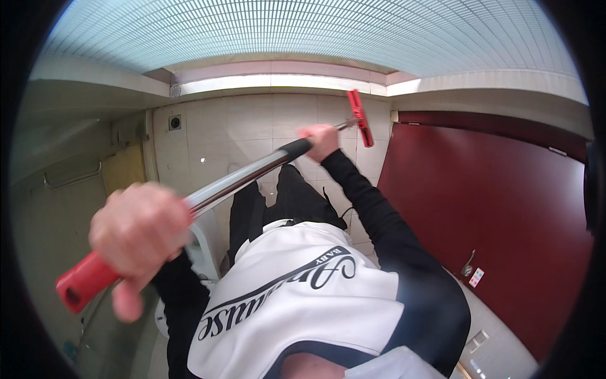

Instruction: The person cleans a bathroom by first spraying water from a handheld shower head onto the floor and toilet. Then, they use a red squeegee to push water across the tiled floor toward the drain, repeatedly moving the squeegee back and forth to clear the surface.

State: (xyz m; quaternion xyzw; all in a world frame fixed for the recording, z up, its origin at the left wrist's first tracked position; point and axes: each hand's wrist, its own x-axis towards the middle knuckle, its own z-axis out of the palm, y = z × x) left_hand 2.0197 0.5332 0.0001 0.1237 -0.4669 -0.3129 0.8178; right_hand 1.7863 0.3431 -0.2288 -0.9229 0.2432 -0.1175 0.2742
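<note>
A long-handled mop (236,175) with a shiny metal pole runs diagonally in front of my body. My left hand (139,230) is wrapped around the red plastic grip (87,283) at its near end, blurred and close to the camera. Farther along, my right hand (323,143) grips the pole just beyond a black sleeve (296,149). Past that hand is the narrow red mop head (360,118), set crosswise on the pole. Whether a sponge is fitted in the head cannot be made out.
Pale tiles cover the floor (248,113), with a square drain (175,122) at the far left. A dark red door (483,203) with a metal handle (467,270) stands right. Partly hidden at left is a white toilet (206,241). A metal rail (73,180) is on the left wall.
</note>
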